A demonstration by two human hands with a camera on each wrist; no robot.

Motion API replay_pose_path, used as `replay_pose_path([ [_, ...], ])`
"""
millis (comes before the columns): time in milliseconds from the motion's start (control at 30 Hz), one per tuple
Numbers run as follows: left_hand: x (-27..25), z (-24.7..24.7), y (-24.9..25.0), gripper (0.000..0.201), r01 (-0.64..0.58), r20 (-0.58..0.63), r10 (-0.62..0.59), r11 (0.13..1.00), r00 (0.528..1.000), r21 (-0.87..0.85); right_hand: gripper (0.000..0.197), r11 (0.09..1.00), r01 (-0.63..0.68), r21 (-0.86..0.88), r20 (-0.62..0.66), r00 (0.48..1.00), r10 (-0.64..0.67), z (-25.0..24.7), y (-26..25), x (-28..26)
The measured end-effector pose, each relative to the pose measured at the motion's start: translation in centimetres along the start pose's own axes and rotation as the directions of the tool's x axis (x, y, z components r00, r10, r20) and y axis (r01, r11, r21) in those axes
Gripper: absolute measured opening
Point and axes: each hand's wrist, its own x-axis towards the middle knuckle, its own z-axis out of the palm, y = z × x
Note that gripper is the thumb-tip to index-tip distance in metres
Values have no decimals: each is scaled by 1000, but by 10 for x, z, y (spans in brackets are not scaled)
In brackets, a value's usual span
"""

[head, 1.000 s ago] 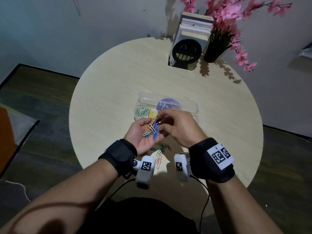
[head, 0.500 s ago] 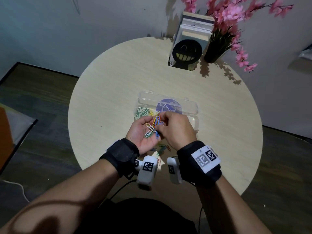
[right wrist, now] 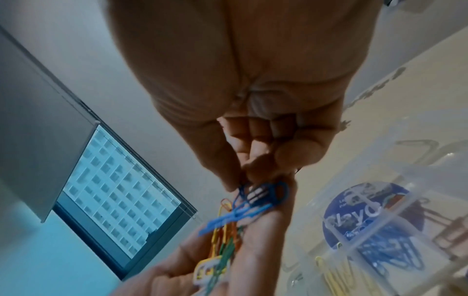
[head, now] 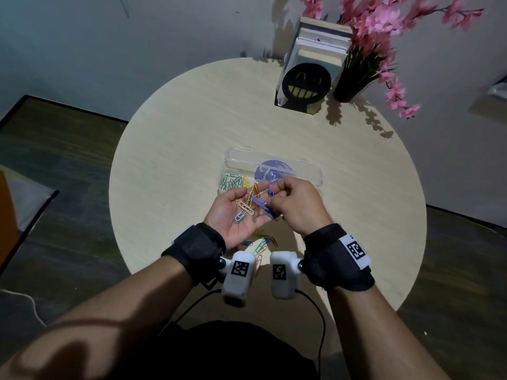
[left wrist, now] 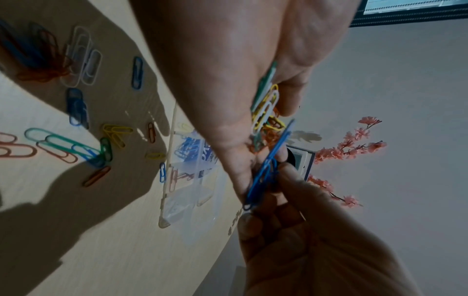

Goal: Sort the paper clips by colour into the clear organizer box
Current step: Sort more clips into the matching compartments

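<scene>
Several mixed paper clips (head: 247,205) lie in the slack, palm-up left hand (head: 236,220) near the clear organizer box (head: 274,159), head view; left wrist view, loose clips (left wrist: 60,143) on the table (left wrist: 101,240); right wrist view, right hand (right wrist: 253,80) pinches linked blue clips (right wrist: 243,214).

Organizer box (head: 241,160) on table (head: 178,149), loose clips (head: 262,244) before it, books (head: 319,49) behind

The black fabric left wristband (head: 196,246) sat behind the left hand (head: 238,212). The black right wristband (head: 329,256), behind the right hand (head: 299,207), bore a white coded tag (head: 355,249). Each carried a white camera housing (head: 237,275) with a square black marker and black cables (head: 324,325).
</scene>
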Motion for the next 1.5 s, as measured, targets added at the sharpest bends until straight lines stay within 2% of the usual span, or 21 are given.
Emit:
replay_pose_path([
  [167,4,0,-2,42,-25,-56,28,998,998,61,18,990,90,-112,59,995,-84,0,-1,-4],
  [300,8,-3,-4,40,-41,-100,44,999,994,29,42,943,167,-288,149,981,-128,3,-3,-10],
  [400,8,-7,-2,40,-41,-116,43,999,992,11,33,926,191,-326,136,979,-154,3,-4,-11],
  [567,6,-4,-1,40,-30,-56,32,999,998,30,23,921,181,-344,129,981,-144,-3,0,-8],
  [700,4,-1,-1,36,-13,-34,15,999,999,47,16,971,117,-210,79,992,-103,-5,10,-3],
  [867,9,-5,1,37,-18,-66,22,998,998,61,18,998,65,-6,41,997,-64,-14,12,-2],
  [1000,10,-6,5,30,-53,-77,59,996,995,70,15,974,2,225,-31,1000,5,-29,15,6],
  [1100,12,-9,9,29,-69,-98,76,995,992,76,16,949,-51,310,-35,997,66,-37,21,18],
  [1233,13,-13,14,27,-85,-106,92,994,990,68,20,953,-127,274,-34,989,142,-33,30,39],
  [1500,12,-20,23,28,-107,-113,114,992,987,63,25,975,-214,52,-46,975,216,-5,38,80],
])
